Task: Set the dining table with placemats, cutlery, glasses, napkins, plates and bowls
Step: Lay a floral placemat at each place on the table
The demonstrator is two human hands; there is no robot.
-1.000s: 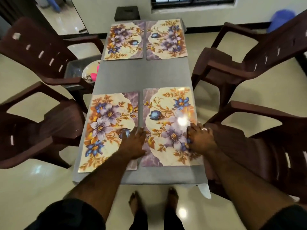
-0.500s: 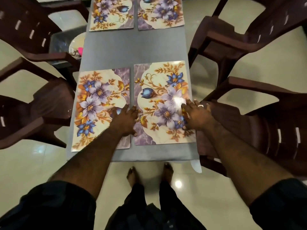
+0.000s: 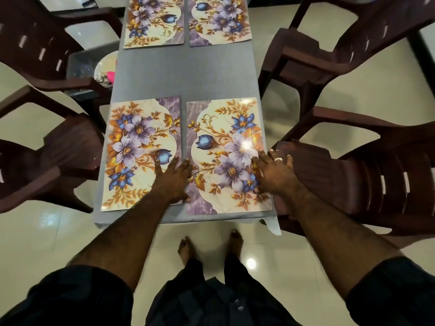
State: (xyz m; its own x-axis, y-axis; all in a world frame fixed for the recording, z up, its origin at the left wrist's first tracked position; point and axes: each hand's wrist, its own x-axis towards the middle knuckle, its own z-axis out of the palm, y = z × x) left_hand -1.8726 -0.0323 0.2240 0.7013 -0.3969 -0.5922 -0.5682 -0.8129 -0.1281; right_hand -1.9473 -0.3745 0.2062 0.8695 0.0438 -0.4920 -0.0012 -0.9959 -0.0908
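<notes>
Fingers straight, my left hand lies flat on the near-left floral placemat on the grey desk. My right hand, flat too, presses the near-right floral placemat beside it.

Floral rectangular placemats: four, in two pairs
Dark brown plastic armchairs: four, two on each side of the frame
Grey table: one
Hands: two
</notes>
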